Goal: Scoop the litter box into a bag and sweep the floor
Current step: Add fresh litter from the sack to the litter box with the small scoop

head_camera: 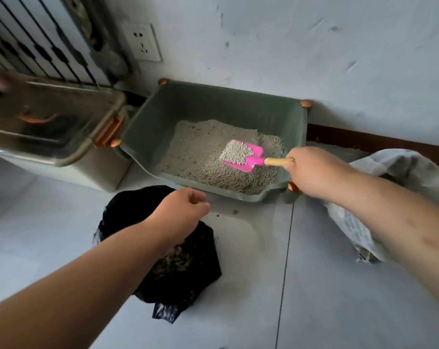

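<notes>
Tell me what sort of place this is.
Probably an indoor corner of a home kept for a cat: a green litter box of grey granules stands against a wall with a wall socket, on pale floor tiles, with a black bag in front.

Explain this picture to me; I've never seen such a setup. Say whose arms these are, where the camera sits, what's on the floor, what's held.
No machine here: these are a person's two bare arms, filmed by a wide-angle camera worn on their head, looking down. On the floor stand a green litter box against the wall, a black bag before it, and a pale sack at right. The right hand grips a pink scoop loaded with litter over the box. The left hand is curled at the bag's mouth; whether it grips the rim is unclear.
</notes>
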